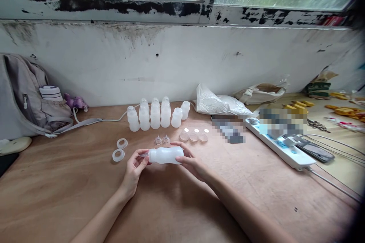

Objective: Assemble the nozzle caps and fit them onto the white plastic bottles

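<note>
My right hand [189,158] grips the base end of a frosted white baby bottle [167,155], which lies level above the table, its threaded mouth to the left. At that mouth, my left hand [136,167] pinches a clear teat [144,155]; whether it is seated in the opening I cannot tell. Two white screw rings [118,155] lie left of my hands. Just beyond the bottle are two clear teats [162,139]. Three clear round caps [194,137] and three small white discs [196,130] sit to the right of them.
Several frosted bottles [155,114] stand near the wall, two at the right without tops. A white plastic bag [212,100], a power strip [281,146] with cables and a phone [316,150] are to the right. A grey backpack [24,87] stands at the left.
</note>
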A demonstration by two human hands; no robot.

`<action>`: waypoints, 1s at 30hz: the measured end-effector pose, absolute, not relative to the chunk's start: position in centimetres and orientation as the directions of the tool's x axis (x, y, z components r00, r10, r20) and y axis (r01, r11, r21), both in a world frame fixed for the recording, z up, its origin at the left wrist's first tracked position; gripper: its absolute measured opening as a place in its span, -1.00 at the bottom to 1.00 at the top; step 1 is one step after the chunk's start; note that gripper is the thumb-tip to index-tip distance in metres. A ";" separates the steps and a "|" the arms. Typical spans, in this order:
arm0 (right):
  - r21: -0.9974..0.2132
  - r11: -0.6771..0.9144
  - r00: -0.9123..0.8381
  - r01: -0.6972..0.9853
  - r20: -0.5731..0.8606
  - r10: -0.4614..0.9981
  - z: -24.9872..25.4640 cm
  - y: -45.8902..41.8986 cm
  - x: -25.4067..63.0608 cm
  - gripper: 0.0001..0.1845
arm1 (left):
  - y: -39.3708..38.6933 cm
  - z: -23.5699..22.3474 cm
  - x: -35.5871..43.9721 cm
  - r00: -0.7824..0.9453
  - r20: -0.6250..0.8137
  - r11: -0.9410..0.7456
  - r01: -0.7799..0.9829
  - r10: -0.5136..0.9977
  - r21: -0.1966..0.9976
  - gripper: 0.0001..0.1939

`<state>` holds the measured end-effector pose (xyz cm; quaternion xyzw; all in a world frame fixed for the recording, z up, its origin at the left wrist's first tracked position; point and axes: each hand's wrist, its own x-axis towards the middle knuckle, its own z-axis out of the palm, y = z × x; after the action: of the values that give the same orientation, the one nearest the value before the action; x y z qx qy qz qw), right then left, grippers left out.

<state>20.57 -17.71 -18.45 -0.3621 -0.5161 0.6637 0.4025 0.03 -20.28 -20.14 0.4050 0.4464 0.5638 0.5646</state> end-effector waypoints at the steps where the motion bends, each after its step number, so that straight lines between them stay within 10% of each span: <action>1: -0.966 -0.204 -0.414 -0.157 -0.123 0.902 -18.5 -17.5 20.7 -0.55 | -20.3 -20.1 0.0 -0.028 -0.052 0.042 -0.278 0.998 0.960 -0.73; 8: -0.826 -0.551 -0.383 0.115 -0.549 0.743 -19.6 -16.7 20.7 -0.25 | -20.5 -19.4 0.2 0.032 -0.159 0.161 -0.301 0.987 0.940 -0.76; 19: -0.937 -0.273 -0.476 -0.218 -0.141 0.868 -18.4 -16.9 21.2 -0.42 | -19.9 -19.9 -0.2 0.006 -0.239 0.220 -0.416 0.971 0.883 -0.78; 30: -0.891 -0.381 -0.356 0.245 -0.449 0.820 -20.7 -16.3 21.2 -0.28 | -20.1 -19.5 -0.1 -0.002 -0.215 0.198 -0.378 0.977 0.904 -0.73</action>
<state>21.20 -16.30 -20.65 -0.5220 -0.5101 0.6465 0.2220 -0.14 -20.14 -19.46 0.3281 0.4559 0.5416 0.6254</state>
